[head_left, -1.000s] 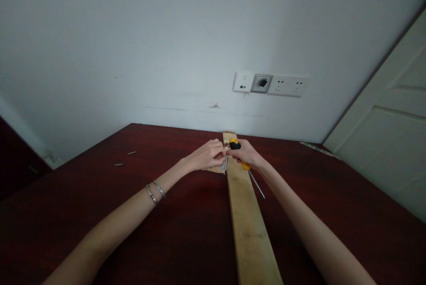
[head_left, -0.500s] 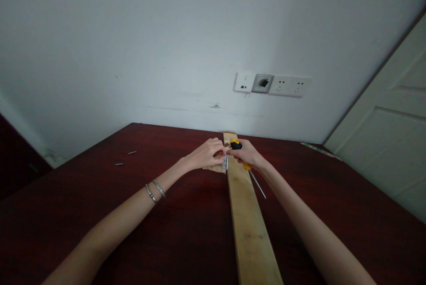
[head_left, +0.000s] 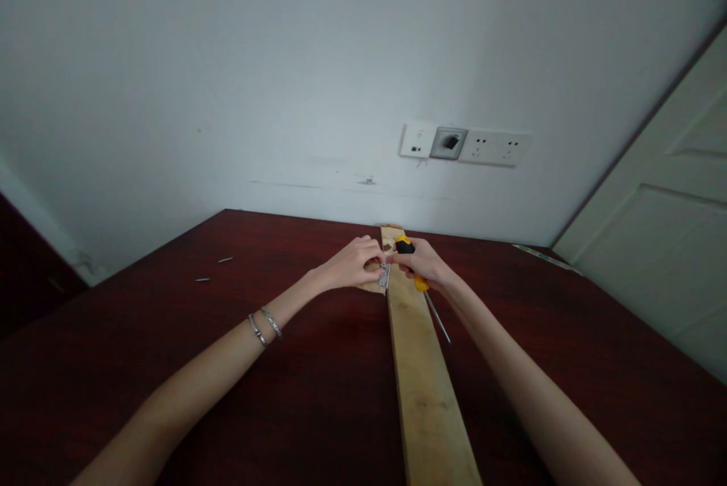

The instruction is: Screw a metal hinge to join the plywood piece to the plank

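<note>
A long pale wooden plank lies on the dark red table, running away from me toward the wall. My left hand pinches a small metal hinge against a small wood piece at the plank's left edge. My right hand is closed around a yellow and black screwdriver, whose metal shaft points back toward me over the table; its fingertips also meet the hinge. Two bracelets sit on my left wrist.
Two loose screws lie on the table at the far left. A white wall with a row of sockets stands behind the table. A pale door is at the right. A thin strip lies at the table's far right edge.
Both hands stay at the hinge with only slight finger shifts. The screwdriver shaft has swung a little.
</note>
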Motion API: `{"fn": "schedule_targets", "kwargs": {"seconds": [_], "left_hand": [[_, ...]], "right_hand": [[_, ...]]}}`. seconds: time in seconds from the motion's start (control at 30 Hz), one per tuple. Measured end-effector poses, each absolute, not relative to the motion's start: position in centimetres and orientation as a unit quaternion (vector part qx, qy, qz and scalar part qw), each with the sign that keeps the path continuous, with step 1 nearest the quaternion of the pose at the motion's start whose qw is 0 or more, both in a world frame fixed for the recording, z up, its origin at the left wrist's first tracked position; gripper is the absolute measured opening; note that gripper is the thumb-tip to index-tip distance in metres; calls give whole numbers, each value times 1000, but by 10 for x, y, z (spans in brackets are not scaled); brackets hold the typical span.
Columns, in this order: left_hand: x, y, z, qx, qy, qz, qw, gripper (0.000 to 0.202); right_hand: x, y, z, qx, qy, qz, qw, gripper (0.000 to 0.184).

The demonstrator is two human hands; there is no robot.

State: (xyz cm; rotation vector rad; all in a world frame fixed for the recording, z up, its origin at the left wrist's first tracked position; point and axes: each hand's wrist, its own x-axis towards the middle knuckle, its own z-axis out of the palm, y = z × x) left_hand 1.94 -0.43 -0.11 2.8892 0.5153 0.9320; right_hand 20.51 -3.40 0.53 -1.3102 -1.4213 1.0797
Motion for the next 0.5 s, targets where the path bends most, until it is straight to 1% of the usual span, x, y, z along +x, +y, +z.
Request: {"fn": "schedule_targets", "kwargs": {"seconds": [0.27, 0.5], "left_hand": [[20, -5, 1, 938, 149, 313, 26, 2], [21, -6, -2, 929, 139, 340, 37, 5]], "right_hand": [[205, -35, 6, -515, -561, 457, 459, 34], [203, -36, 8, -524, -568, 448, 449, 29]]}}
